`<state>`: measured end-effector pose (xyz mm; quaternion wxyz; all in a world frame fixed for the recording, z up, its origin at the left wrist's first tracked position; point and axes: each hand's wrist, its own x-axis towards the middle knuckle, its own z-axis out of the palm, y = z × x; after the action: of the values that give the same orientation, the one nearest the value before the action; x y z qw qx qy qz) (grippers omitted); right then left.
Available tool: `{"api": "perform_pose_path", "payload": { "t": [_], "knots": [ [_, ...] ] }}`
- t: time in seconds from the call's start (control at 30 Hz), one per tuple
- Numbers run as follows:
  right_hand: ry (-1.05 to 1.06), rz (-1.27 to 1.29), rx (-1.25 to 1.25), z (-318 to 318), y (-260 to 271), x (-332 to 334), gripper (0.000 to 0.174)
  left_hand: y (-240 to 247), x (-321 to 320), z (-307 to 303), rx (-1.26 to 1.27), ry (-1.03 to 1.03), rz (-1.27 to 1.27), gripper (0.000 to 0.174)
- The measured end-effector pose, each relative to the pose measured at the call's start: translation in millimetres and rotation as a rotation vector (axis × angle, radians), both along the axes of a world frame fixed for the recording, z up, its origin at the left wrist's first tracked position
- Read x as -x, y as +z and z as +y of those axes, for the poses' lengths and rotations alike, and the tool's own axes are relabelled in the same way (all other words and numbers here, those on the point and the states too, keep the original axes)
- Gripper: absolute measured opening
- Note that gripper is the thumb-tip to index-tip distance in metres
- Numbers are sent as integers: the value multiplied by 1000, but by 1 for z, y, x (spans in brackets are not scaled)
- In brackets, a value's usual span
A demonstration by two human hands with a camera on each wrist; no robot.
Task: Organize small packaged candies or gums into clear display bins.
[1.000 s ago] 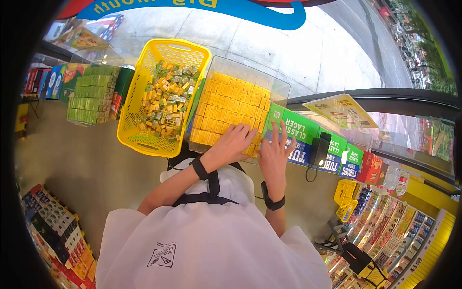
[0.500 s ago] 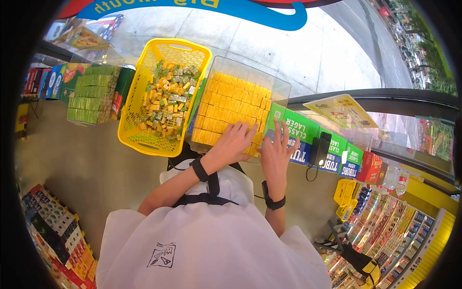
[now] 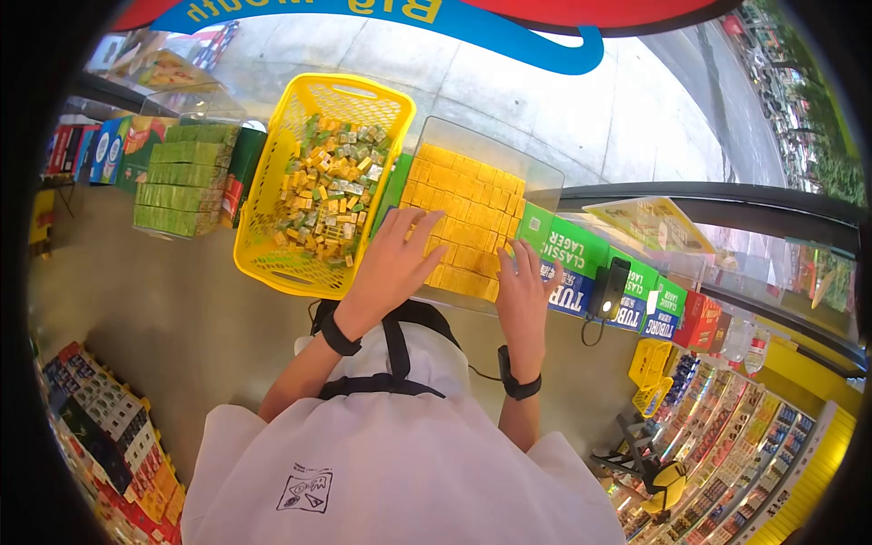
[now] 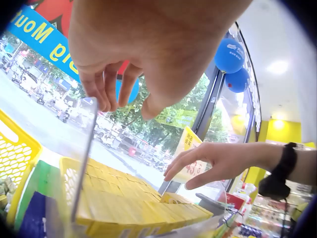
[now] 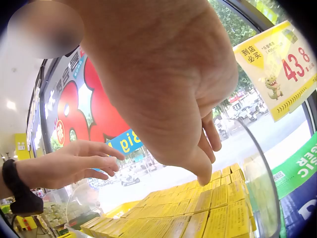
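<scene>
Small yellow boxes (image 3: 465, 204) lie packed in tight rows inside a clear plastic bin (image 5: 262, 173). My left hand (image 3: 386, 263) is over the bin's near left part, fingers spread and slightly bent, with nothing in its grasp. In the left wrist view, its fingertips hang beside the bin's upright clear wall (image 4: 85, 163). At the bin's right side is my right hand (image 3: 522, 304), fingers extended and a little bent, tips right at the end of the rows. The right wrist view shows its thumb and fingers (image 5: 203, 171) close above the boxes, holding nothing.
A yellow basket (image 3: 250, 236) of loose yellow and green boxes stands left of the bin. Green Tuborg cartons (image 3: 577, 245) line the right, with a black device (image 3: 613, 286) by them. Farther left are stacked green packs (image 3: 182, 186). A price sign (image 5: 277, 69) stands beyond.
My left hand has moved left across the boxes, away from the right hand, to the bin's left side. The right hand stays near the right edge. The head view has shifted slightly.
</scene>
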<state>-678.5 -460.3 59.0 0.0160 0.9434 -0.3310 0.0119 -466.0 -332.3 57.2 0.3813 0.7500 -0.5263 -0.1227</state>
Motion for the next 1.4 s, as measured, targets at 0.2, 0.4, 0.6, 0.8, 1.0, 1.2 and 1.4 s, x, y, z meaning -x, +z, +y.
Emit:
{"api": "perform_pose_path", "payload": {
  "t": [0.2, 0.4, 0.6, 0.8, 1.0, 1.2, 1.4],
  "knots": [
    [-28, 64, 1, 8, -8, -19, 43, 4, -38, 34, 146, 115, 80, 35],
    [-31, -68, 39, 34, 21, -75, 41, -29, -81, 71, 155, 154, 53, 25],
    [76, -269, -106, 85, 26, -184, 38, -111, -134, 105, 15, 205, 120, 14],
    [237, -442, -424, 116, -58, -292, 41, -180, -179, 116, -129, 254, 254, 15],
    [-6, -228, -450, 122, -177, -341, 43, -220, -213, 99, -211, 292, 407, 17],
    [-268, -226, -676, 93, -260, -363, 62, -263, -232, 58, -424, 350, 430, 49],
    [-256, -174, -740, 83, -310, -362, 54, -324, -239, 47, -419, 353, 432, 71]
  ]
}}
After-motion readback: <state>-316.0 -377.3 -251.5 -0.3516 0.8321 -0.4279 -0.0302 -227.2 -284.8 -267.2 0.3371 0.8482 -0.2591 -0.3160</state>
